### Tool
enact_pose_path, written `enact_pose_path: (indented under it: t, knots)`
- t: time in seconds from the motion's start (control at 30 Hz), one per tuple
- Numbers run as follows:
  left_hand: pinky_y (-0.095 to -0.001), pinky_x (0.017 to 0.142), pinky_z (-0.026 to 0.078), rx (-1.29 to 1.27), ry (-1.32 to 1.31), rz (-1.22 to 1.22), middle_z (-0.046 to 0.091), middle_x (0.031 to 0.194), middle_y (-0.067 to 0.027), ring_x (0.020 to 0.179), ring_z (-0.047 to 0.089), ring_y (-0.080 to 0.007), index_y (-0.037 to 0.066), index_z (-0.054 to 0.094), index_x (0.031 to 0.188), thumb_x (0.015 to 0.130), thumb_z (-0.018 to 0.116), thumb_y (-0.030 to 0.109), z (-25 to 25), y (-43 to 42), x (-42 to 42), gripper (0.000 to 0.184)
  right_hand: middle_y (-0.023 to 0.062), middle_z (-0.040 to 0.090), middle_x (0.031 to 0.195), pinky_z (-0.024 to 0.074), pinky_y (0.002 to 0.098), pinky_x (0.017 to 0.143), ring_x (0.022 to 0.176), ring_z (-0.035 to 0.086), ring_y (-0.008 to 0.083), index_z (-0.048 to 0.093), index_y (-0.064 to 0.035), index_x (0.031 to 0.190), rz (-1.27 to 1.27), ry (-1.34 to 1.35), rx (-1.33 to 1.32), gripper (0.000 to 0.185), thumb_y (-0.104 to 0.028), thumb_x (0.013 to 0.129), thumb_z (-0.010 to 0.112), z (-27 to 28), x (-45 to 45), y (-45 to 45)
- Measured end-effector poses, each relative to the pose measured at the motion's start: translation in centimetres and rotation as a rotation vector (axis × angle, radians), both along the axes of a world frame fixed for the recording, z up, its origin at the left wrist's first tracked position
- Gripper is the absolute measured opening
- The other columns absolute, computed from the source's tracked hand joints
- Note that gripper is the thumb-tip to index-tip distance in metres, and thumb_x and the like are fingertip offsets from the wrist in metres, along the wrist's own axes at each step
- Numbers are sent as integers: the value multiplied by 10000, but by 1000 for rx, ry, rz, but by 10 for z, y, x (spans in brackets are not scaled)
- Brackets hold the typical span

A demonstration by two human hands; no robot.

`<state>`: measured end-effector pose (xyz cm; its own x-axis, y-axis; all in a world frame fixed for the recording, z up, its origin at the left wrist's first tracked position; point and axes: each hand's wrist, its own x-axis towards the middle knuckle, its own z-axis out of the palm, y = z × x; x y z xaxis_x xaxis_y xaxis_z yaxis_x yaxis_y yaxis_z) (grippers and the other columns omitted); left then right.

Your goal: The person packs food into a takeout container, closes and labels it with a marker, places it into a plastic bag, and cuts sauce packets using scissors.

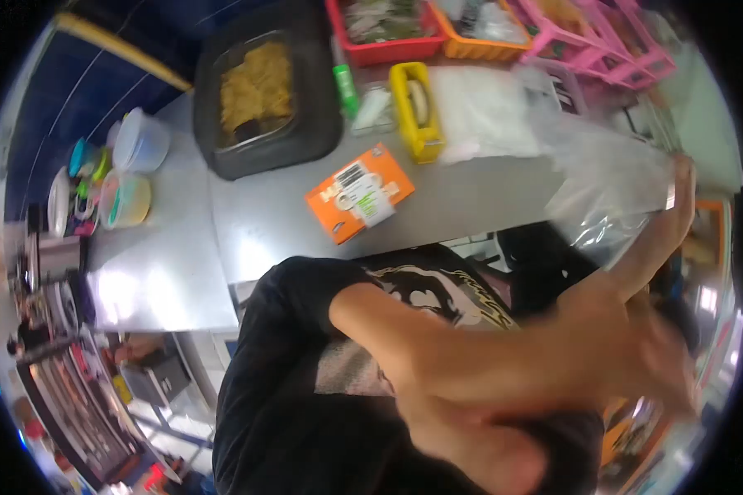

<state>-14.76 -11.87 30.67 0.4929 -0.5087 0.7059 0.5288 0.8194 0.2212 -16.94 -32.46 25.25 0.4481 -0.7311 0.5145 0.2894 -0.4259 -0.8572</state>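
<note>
On the right, my right hand (681, 194) is raised with its fingers closed on the edge of a crinkled clear plastic bag (611, 177). The bag spreads left from the fingers, over the table's right end. My left forearm crosses in front of my body, and my left hand (636, 351) lies just below the right one. Motion smears its fingers, so I cannot see whether it grips anything. A stack of clear plastic bags (487, 111) lies left of the held bag. An orange box (361, 196) with a barcode and a white label rests near the table's front edge.
A yellow tape dispenser (417, 136) stands behind the box. Beside it are a green marker (346, 91) and a black tub (210, 140) holding a clear tray of brown food. Red (396, 51), orange (487, 49) and pink baskets (636, 74) line the back. Plastic containers (140, 142) stand left.
</note>
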Motion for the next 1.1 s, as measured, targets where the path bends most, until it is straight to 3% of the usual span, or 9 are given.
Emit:
enact_pose_path:
  t: [0.13, 0.23, 0.33, 0.47, 0.6, 0.73, 0.83, 0.97, 1.1]
  knots:
    - [-404, 886, 377, 510, -572, 138, 571, 1115, -167, 1002, 553, -280, 7, 506, 1193, 590, 705, 465, -48, -27, 49, 783, -7, 508, 693, 347, 206, 546, 602, 453, 58, 562, -5, 879, 180, 112, -99, 223, -212, 942, 508, 22, -52, 35]
    - [-415, 973, 328, 681, -959, -14, 565, 1189, -158, 1089, 524, -278, 44, 485, 1270, 468, 865, 401, -86, -50, 65, 956, -18, 500, 701, 325, 188, 540, 609, 435, 30, 555, 3, 879, 248, 193, -41, 226, -211, 940, 520, 33, -90, 44]
    - [-314, 787, 464, 745, -1245, -562, 660, 909, -97, 888, 607, -206, 54, 606, 1068, 622, 823, 296, -137, -61, 69, 552, -29, 493, 709, 302, 170, 535, 616, 417, 2, 549, 12, 878, 161, 107, 111, 230, -209, 938, 532, 41, -120, 43]
    - [-326, 711, 484, 849, -1155, -793, 657, 770, -45, 846, 611, -214, 64, 630, 1029, 746, 755, 316, -158, -56, 74, 399, -34, 543, 737, 354, 159, 568, 643, 479, 12, 568, -17, 897, 167, -373, 336, 222, -230, 945, 528, 31, -163, 36]
    - [-334, 707, 496, 948, -779, -716, 654, 795, -53, 851, 615, -214, 54, 618, 1044, 773, 734, 305, -148, -55, 75, 388, -53, 553, 727, 381, 169, 558, 624, 501, 16, 598, -61, 901, -285, -196, 577, 214, -254, 954, 523, -19, -175, 28]
    - [-342, 703, 509, 850, -183, -644, 651, 819, -60, 855, 618, -214, 43, 605, 1059, 801, 713, 295, -113, -67, 56, 377, -56, 552, 719, 378, 175, 522, 603, 486, 12, 603, -70, 899, -377, -364, 737, 201, -245, 955, 521, -42, -178, 40]
    - [-347, 700, 518, 752, 36, -656, 648, 837, -66, 859, 621, -214, 36, 596, 1071, 821, 698, 287, -90, -75, 43, 368, -68, 544, 712, 361, 174, 512, 600, 476, 3, 606, -77, 877, -361, -425, 763, 196, -239, 953, 526, -49, -195, 43]
    - [-355, 697, 531, 811, 17, -629, 645, 862, -73, 864, 624, -214, 25, 584, 1086, 849, 677, 276, -90, -86, 53, 358, -100, 514, 692, 315, 152, 547, 619, 449, -24, 601, -87, 842, -546, -285, 597, 197, -234, 952, 530, -52, -200, 40]
    - [-341, 694, 540, 1083, -416, -437, 646, 920, -105, 821, 637, -214, -1, 579, 1064, 881, 638, 289, -133, -97, 80, 348, -65, 512, 638, 323, 177, 491, 531, 444, 13, 595, -78, 851, -596, -61, 520, 232, -255, 968, 499, -38, -219, 37]
